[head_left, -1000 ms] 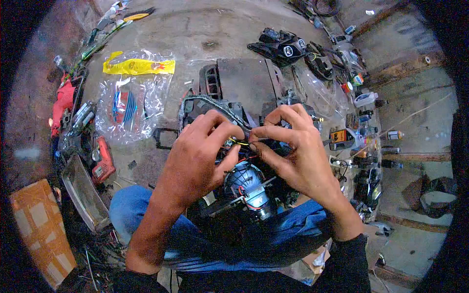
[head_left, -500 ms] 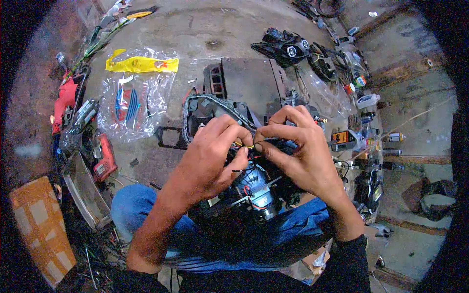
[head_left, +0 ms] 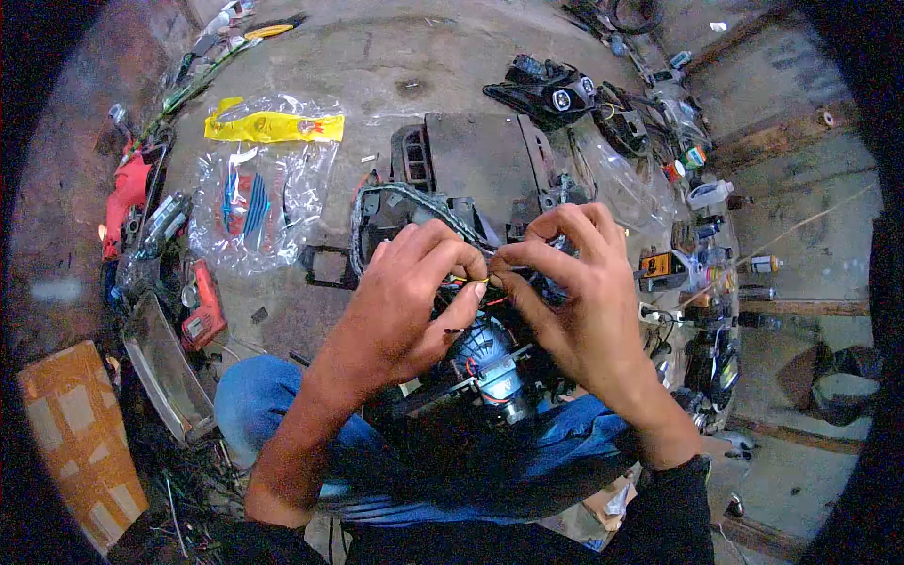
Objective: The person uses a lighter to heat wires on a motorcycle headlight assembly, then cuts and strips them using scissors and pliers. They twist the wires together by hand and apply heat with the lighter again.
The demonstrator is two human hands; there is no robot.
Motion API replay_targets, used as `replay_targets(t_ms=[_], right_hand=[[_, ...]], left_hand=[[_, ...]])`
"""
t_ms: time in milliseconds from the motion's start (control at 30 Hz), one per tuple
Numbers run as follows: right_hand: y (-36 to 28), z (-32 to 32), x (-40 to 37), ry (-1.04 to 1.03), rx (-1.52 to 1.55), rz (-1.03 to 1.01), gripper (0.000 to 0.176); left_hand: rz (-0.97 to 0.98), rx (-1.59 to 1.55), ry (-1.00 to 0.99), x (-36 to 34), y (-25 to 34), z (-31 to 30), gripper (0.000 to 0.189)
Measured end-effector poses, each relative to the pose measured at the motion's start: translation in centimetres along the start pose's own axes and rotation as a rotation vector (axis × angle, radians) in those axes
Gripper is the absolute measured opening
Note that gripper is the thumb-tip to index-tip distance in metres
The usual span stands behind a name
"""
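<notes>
Thumb and finger of my left hand (head_left: 405,297) pinch a thin yellow wire (head_left: 477,280) near the middle of the view. My right hand (head_left: 579,292) is closed at the thumb and forefinger just beside it, fingertips almost touching the left ones; dark thin wiring seems to be between them. Below both hands, a round lamp unit (head_left: 490,363) with a shiny metal bracket and red wires rests over my lap. Behind the hands lies a black housing frame (head_left: 414,193) with a grey sealed rim, partly hidden by my fingers.
A red power tool (head_left: 203,311) and a clear plastic bag with a yellow header (head_left: 273,126) lie to the left. Black headlights (head_left: 546,92) are at the back right. Bottles (head_left: 708,195) and small parts line the right side. A taped cardboard piece (head_left: 80,433) lies at lower left.
My right fingers have shifted slightly at the wire, and a red wire end now shows below them. The lamp unit has tilted a little. My left hand stays nearly in place.
</notes>
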State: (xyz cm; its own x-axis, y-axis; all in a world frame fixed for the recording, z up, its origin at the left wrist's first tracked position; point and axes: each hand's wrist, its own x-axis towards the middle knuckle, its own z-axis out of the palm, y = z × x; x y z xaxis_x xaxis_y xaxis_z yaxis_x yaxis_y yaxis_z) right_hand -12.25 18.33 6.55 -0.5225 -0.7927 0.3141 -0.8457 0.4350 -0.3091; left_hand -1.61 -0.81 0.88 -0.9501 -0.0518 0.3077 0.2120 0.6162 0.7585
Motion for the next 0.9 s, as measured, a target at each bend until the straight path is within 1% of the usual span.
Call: replay_targets(t_ms=[100,167,267,400,567,767,900], right_hand=[[-0.8,-0.1,-0.1,0.050,-0.109,-0.058,0.019],[-1.0,0.0,-0.3,0.075,-0.170,-0.068,0.021],[-1.3,-0.2,-0.2,0.049,-0.190,-0.060,0.025],[-1.2,-0.1,-0.4,0.012,-0.134,-0.030,0.024],[-0.6,-0.1,-0.2,0.026,-0.010,0.054,0.019],[-0.9,0.0,-0.2,0.028,0.046,0.040,0.016],[-0.6,0.1,-0.1,0.019,0.023,-0.067,0.020]], left_hand=[[-0.050,-0.132,-0.012,-0.2,-0.4,0.5,0.018],[-0.070,-0.142,-0.013,-0.2,-0.4,0.5,0.018],[-0.114,-0.183,-0.018,-0.2,-0.2,0.4,0.018],[-0.203,-0.274,-0.019,-0.3,0.0,0.7,0.017],[-0.228,-0.289,-0.017,-0.4,0.0,0.9,0.017],[-0.284,-0.325,-0.030,-0.4,0.4,0.7,0.017],[-0.304,-0.345,-0.031,-0.6,0.2,0.7,0.019]])
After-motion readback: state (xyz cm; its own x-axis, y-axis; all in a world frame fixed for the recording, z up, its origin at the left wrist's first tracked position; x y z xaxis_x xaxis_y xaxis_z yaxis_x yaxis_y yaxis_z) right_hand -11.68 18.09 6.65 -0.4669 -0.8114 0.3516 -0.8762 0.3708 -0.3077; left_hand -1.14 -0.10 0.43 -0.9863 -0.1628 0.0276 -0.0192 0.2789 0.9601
